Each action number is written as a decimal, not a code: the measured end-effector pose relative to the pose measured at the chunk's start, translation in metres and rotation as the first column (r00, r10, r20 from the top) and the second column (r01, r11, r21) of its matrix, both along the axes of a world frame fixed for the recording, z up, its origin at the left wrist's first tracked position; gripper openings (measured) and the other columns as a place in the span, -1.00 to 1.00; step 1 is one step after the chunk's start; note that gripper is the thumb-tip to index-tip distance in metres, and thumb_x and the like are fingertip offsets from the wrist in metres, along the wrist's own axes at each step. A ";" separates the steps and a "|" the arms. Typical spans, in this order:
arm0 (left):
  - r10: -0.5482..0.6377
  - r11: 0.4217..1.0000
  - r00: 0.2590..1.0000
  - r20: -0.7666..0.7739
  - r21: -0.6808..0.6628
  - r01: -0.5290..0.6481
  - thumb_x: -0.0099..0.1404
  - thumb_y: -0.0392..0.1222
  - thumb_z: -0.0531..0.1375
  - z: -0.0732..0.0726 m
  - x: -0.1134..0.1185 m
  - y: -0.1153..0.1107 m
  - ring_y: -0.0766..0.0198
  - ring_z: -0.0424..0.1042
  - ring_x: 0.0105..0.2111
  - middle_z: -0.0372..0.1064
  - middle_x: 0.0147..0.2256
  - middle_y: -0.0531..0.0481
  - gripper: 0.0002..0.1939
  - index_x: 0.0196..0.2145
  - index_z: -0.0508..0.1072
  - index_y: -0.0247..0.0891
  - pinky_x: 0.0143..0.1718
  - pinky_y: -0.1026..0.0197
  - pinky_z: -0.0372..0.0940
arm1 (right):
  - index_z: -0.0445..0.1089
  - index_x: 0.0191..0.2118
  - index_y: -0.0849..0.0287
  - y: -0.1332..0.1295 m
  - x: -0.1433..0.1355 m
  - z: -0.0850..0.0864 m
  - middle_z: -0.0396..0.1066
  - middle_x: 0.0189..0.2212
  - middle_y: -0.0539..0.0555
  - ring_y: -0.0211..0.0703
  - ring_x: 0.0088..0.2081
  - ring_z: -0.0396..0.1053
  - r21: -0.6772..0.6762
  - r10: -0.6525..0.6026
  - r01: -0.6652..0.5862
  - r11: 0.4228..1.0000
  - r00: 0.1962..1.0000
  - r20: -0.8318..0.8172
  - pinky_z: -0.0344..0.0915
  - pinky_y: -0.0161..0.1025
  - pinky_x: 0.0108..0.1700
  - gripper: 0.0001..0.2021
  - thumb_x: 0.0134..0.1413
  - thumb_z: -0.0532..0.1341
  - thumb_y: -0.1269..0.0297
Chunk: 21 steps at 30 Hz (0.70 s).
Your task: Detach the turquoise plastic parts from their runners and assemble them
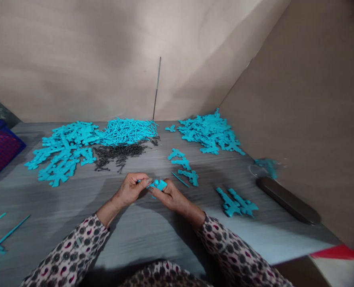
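Grip is narrow in both hands: the left hand (133, 188) pinches the left end of a small turquoise plastic piece (159, 184), while the right hand (171, 195) clasps its blockier right end, hiding much of its shape. The piece sits between them, above the grey wood-grain tabletop (141, 235), its long axis running roughly left to right. Just beyond the right hand, to the far right, lies a thin straight turquoise rod (180, 180), slanting from far left to near right; the right hand is nearer to it. Three turquoise gun-shaped plastic parts (181, 162) lie in a staggered row past the rod. Farther off, left of centre, a heap of thin turquoise rods (130, 131) lies behind scattered small dark pieces (121, 153). No brand, label or writing can be read.
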<state>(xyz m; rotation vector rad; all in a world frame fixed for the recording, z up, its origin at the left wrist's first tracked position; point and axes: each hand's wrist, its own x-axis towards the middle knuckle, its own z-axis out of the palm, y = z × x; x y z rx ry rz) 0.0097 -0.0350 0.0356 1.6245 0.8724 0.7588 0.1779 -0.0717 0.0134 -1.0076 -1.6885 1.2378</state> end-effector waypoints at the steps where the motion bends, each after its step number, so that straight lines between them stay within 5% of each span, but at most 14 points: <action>1: -0.001 1.000 1.000 0.009 -0.025 0.001 0.21 0.22 0.13 -0.001 0.000 0.000 0.41 -0.03 -0.62 -0.04 -0.70 0.16 -0.49 -0.63 0.26 -0.26 -0.59 0.30 -0.09 | 0.02 -0.58 0.14 0.000 0.001 0.000 -0.09 -0.62 -0.11 -0.38 -0.56 -0.11 0.054 -0.001 -0.002 0.999 0.998 0.060 -0.12 -0.33 -0.51 -0.60 0.22 0.07 0.09; 6: 0.005 0.997 0.999 0.039 -0.076 -0.002 0.19 0.25 0.15 -0.008 0.001 -0.002 0.42 -0.05 -0.63 -0.04 -0.70 0.16 -0.49 -0.60 0.30 -0.27 -0.61 0.30 -0.11 | 0.09 -0.58 0.16 0.000 0.008 0.007 -0.01 -0.64 -0.10 -0.36 -0.56 -0.05 0.251 -0.027 -0.040 0.967 0.965 0.260 -0.13 -0.29 -0.47 -0.65 0.20 0.10 0.20; 13: 0.002 0.994 0.999 -0.037 0.105 0.002 0.26 0.15 0.10 -0.006 0.003 0.011 0.39 0.04 -0.56 0.04 -0.64 0.13 -0.53 -0.59 0.31 -0.29 -0.53 0.32 0.01 | 0.11 -0.56 0.14 0.011 -0.002 -0.006 0.03 -0.64 -0.12 -0.36 -0.56 -0.02 -0.159 -0.087 0.060 0.985 0.982 -0.170 -0.02 -0.35 -0.52 -0.62 0.07 0.18 0.00; 18: 0.225 0.922 0.971 -0.084 0.340 -0.184 0.34 0.06 0.01 -0.011 0.008 0.011 0.38 0.05 -0.55 -0.01 -0.61 0.12 -0.52 -0.64 0.17 -0.26 -0.50 0.29 -0.01 | 0.12 -0.58 0.14 0.012 -0.005 -0.015 0.03 -0.65 -0.12 -0.37 -0.58 -0.02 -0.237 -0.132 0.081 0.968 0.970 -0.206 -0.05 -0.36 -0.56 -0.62 0.02 0.22 0.01; 21: 0.231 0.891 0.961 -0.151 0.429 -0.147 0.36 0.04 -0.02 -0.013 0.009 0.010 0.40 -0.03 -0.60 -0.08 -0.65 0.13 -0.48 -0.69 0.06 -0.23 -0.53 0.26 -0.10 | 0.12 -0.57 0.14 0.008 -0.009 -0.016 0.06 -0.66 -0.12 -0.37 -0.60 -0.02 -0.276 -0.131 0.066 0.959 0.965 -0.226 -0.05 -0.36 -0.58 -0.61 -0.01 0.23 -0.01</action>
